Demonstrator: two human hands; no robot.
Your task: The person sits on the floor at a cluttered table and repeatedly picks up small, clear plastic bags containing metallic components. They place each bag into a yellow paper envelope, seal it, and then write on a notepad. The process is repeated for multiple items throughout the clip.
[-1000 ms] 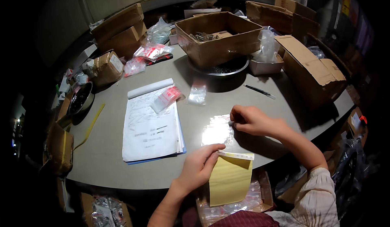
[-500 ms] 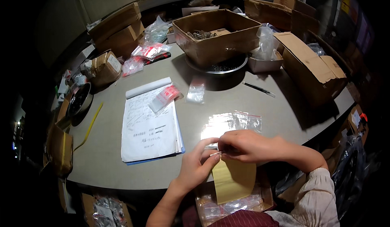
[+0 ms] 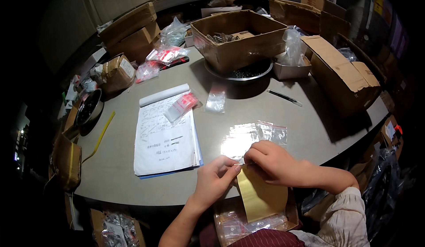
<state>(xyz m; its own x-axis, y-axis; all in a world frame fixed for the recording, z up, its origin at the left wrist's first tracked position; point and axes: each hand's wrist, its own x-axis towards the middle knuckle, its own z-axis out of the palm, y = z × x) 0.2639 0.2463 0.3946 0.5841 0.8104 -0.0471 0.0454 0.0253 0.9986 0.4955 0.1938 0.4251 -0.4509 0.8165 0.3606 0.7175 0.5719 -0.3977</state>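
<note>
A yellow sheet of paper [image 3: 263, 198] hangs at a slant from my two hands, over the table's near edge. Closed at its upper left corner is my left hand [image 3: 214, 180], thumb and fingertips pinched together; a narrow white strip [image 3: 239, 164] shows there. My right hand [image 3: 276, 163] has its fingers curled down on the sheet's top edge, close to the left fingertips. Its fingertips are partly hidden. Just beyond the hands, clear zip bags [image 3: 248, 136] lie overlapping. Below the sheet sits an open carton [image 3: 291, 209] with clear packets in it.
A notepad [image 3: 164, 136] with a red-printed bag [image 3: 183, 105] lies left of my hands. Farther off are a small clear bag [image 3: 215, 101], a pen [image 3: 285, 97] and a metal bowl [image 3: 248, 76] under a big carton [image 3: 248, 48]. Another carton [image 3: 341, 74] stands at right, a yellow strap [image 3: 101, 134] at left.
The yellow sheet has swung a little to the right. My hands have drawn slightly apart, and the right fingers now sit more over the sheet's top. The view has shifted slightly.
</note>
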